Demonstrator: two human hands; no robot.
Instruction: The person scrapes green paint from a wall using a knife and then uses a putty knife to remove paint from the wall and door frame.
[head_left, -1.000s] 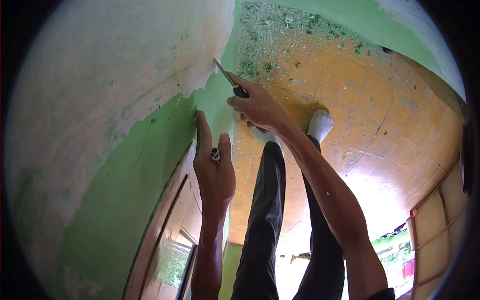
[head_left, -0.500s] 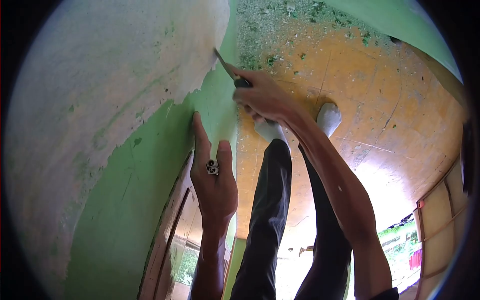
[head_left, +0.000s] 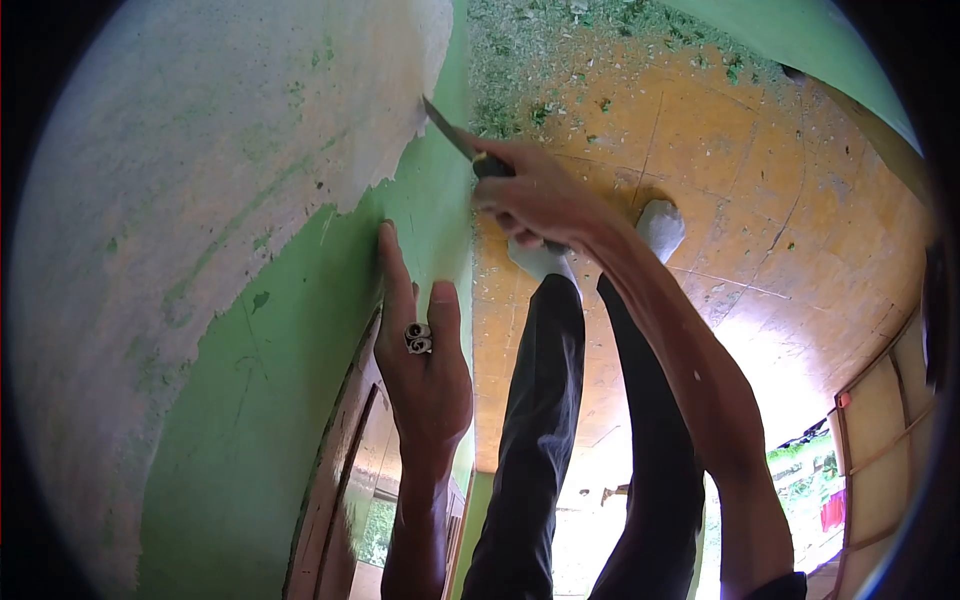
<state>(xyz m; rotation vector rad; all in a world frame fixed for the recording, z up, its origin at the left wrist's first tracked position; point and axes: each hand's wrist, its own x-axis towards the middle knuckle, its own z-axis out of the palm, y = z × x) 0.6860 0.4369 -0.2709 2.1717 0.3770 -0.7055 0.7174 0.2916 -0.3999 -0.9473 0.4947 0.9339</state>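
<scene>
My right hand (head_left: 535, 190) is closed round the dark handle of a knife (head_left: 450, 127). Its blade points up and left, the tip at the ragged border between the green paint (head_left: 290, 330) and a pale, stripped patch (head_left: 190, 190) of the wall. Lower down, my left hand (head_left: 425, 385) is open beside the green wall, fingers stretched upward and thumb apart. A dark-stoned silver ring (head_left: 418, 338) sits on one of its fingers. Whether the left palm presses on the wall cannot be made out.
Green paint flakes (head_left: 540, 112) litter the orange floor (head_left: 720, 170) along the wall. My feet in pale socks (head_left: 661, 230) stand below. A wooden frame (head_left: 340, 450) is at lower left, a bright opening (head_left: 800, 500) at lower right, and a panelled surface (head_left: 885, 430) at far right.
My right hand and the knife have shifted slightly, with more of the blade showing and the tip a little farther left. My left hand stays open in nearly the same place.
</scene>
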